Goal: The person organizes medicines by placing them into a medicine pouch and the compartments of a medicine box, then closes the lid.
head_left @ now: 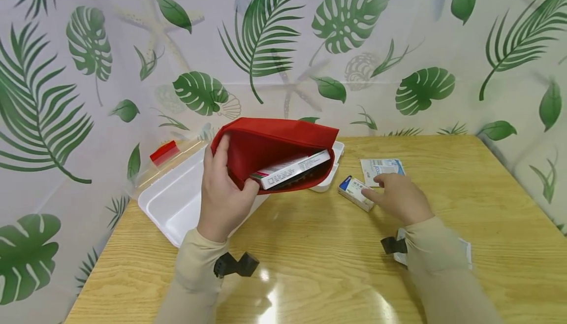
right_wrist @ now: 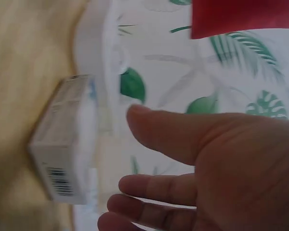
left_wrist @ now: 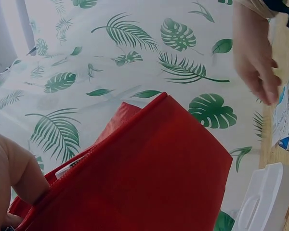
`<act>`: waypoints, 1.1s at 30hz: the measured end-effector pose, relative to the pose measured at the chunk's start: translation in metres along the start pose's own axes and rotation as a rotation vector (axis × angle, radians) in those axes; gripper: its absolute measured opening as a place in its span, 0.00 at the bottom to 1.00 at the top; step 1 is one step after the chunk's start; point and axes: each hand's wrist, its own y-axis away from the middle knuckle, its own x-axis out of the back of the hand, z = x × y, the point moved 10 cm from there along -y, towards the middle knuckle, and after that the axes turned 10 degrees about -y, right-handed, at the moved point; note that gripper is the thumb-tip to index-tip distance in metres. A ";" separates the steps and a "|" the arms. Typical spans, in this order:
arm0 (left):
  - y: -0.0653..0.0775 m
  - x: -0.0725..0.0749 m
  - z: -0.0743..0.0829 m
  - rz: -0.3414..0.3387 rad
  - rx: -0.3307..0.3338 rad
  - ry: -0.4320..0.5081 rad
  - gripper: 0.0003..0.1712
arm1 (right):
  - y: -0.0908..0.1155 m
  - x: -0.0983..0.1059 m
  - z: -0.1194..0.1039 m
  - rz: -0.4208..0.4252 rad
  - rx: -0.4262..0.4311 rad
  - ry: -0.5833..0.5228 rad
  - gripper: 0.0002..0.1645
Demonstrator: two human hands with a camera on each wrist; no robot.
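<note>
A red zippered pouch (head_left: 279,132) is held up above the table, its mouth gaping toward me. My left hand (head_left: 226,196) grips its left edge, with the thumb at the opening. Inside lies a white medicine box (head_left: 294,170), with something dark under it that I cannot make out. My right hand (head_left: 400,198) hovers over a small white-and-blue medicine box (head_left: 356,193), fingers extended and holding nothing. In the right wrist view a gap shows between the fingers and that box (right_wrist: 62,139). Just behind it lies a flat white-and-blue packet (head_left: 382,168).
An open white plastic case (head_left: 170,210) with a clear lid and red latch (head_left: 164,152) stands at the left, partly behind the pouch. Another white packet (head_left: 465,252) lies under my right forearm. A leaf-patterned curtain (head_left: 283,43) hangs behind the wooden table (head_left: 310,265).
</note>
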 end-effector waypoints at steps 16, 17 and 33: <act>0.000 -0.001 0.004 -0.013 -0.023 0.034 0.49 | -0.009 -0.042 0.013 -0.175 -0.063 0.035 0.42; 0.001 0.000 0.004 -0.014 -0.023 0.035 0.49 | -0.009 -0.042 0.012 -0.173 -0.059 0.025 0.40; 0.002 0.002 0.008 -0.023 -0.038 0.056 0.48 | 0.013 0.037 -0.022 0.184 0.121 -0.150 0.20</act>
